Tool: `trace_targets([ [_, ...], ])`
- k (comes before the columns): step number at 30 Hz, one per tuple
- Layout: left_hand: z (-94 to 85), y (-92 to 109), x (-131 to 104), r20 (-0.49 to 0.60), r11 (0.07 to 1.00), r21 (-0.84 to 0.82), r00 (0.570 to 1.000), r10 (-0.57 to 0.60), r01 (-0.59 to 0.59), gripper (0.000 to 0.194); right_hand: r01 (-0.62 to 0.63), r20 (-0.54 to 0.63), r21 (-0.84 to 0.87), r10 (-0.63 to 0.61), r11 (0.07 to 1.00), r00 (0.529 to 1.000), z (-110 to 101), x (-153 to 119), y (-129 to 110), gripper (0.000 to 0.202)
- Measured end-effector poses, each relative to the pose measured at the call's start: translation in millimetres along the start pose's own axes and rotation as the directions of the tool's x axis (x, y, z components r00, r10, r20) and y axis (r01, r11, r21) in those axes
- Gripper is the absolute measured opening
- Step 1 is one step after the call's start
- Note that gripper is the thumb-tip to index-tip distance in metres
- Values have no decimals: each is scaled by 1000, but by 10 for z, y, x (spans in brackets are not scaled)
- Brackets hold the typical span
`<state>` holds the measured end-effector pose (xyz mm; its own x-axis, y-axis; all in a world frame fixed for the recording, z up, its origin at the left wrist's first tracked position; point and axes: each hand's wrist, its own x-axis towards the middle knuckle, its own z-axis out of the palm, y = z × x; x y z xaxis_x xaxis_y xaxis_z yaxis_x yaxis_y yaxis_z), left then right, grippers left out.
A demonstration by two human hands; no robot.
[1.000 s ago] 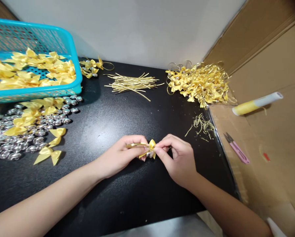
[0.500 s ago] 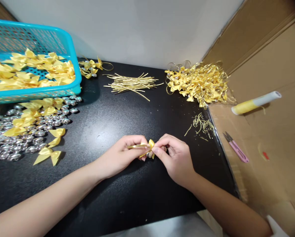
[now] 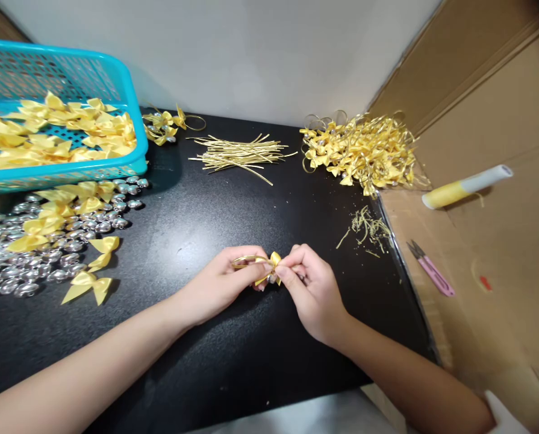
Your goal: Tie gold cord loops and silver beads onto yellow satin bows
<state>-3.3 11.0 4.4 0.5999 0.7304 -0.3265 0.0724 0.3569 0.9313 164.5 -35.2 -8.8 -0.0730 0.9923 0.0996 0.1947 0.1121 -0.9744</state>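
Observation:
Between my hands, just above the black table, is a yellow ribbon bow point(image 3: 274, 259) with a silver bell-like bead point(image 3: 271, 278) against it. My left hand point(image 3: 239, 271) is closed on the bow, and a loop of gold cord point(image 3: 244, 259) curves over its fingers. The thumb and forefinger of my right hand point(image 3: 312, 280) pinch at the bow's right side; whatever sits exactly between those fingertips is hidden. Two loose yellow bows point(image 3: 88, 283) lie left of my left forearm.
A turquoise basket point(image 3: 136, 144) of bows stands at the back left, with silver beads point(image 3: 29, 265) before it. Gold cord pieces point(image 3: 242, 152) lie at the back. Finished-looking looped bows point(image 3: 364, 150) are heaped right, near cord scraps point(image 3: 369, 229), pink snips point(image 3: 434, 271) and a yellow-white roll point(image 3: 468, 185).
The gold loop over my left hand has opened into a wider oval. Both hands keep their hold around the bow, my right hand shifting very slightly left.

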Motion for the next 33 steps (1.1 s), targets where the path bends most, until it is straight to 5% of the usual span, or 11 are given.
trace_targets([
  [9,-8,-10,10,-21,1000,-13,1000,-4,4,24,100,30,-205,-96,974,995,-37,-2,-15,14],
  [17,-30,-27,0,-23,1000,-23,1000,-13,13,23,41,-3,-184,-42,982,999,-79,25,-10,8],
  [27,-24,-28,-6,-30,1000,-2,999,-23,23,26,245,0,-319,-259,915,966,-100,61,-83,16],
  [33,-19,-10,-19,-28,999,31,1000,-9,10,27,268,0,-345,-285,900,959,-88,48,-82,15],
])
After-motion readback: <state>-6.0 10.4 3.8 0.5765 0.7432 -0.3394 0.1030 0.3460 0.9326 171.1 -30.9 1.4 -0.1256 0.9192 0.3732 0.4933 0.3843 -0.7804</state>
